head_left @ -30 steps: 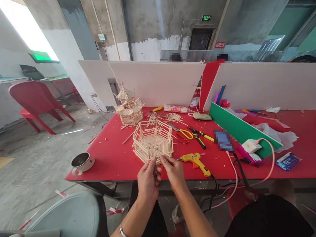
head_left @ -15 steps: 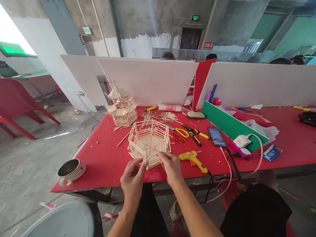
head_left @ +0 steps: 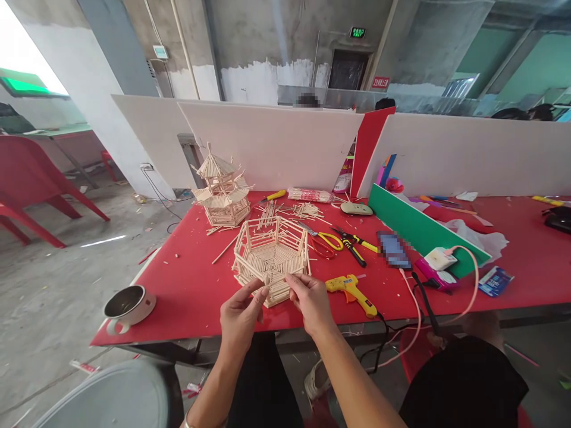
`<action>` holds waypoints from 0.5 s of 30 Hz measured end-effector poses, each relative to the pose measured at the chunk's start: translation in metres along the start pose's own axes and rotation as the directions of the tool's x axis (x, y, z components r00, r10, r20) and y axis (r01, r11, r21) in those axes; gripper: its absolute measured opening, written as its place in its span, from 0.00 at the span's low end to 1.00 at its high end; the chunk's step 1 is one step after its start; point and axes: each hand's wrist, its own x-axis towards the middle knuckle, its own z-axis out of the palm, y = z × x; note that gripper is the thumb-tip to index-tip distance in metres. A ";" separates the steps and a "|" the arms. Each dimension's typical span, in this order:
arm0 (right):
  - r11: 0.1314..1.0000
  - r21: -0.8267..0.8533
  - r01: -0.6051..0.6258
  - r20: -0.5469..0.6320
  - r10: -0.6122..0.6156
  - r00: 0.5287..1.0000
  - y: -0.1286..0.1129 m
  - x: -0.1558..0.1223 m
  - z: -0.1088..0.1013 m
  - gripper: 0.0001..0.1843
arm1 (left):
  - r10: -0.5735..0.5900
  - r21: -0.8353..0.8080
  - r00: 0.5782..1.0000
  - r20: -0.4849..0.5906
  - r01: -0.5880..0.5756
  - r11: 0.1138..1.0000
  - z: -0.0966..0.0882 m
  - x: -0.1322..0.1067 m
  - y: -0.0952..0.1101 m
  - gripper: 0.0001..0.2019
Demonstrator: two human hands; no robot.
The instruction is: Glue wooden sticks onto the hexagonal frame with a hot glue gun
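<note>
A hexagonal frame built of thin wooden sticks point(head_left: 272, 255) lies on the red table point(head_left: 191, 291). My left hand point(head_left: 241, 315) is at its near edge, thumb and fingers pinched together at a stick end. My right hand point(head_left: 310, 300) pinches the frame's near right corner. A finished stick pagoda point(head_left: 220, 187) stands behind the frame to the left. Loose sticks point(head_left: 307, 209) lie scattered beyond it.
A yellow glue gun point(head_left: 352, 291) lies just right of my right hand, its cable hanging off the table. Scissors point(head_left: 323, 236), pliers point(head_left: 354, 244), a green board point(head_left: 414, 229), a power strip point(head_left: 439, 258) and white partitions point(head_left: 272, 148) stand further back. A metal cup point(head_left: 129, 303) sits at the left corner.
My left hand, which had dropped back from the frame half a second ago, has come up again to its near edge. The view has shifted slightly.
</note>
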 end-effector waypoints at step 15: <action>0.999 0.025 -0.043 -0.042 0.044 0.998 -0.007 -0.004 0.005 0.23 | 0.066 0.068 0.998 0.022 -0.067 0.995 -0.006 0.006 -0.008 0.19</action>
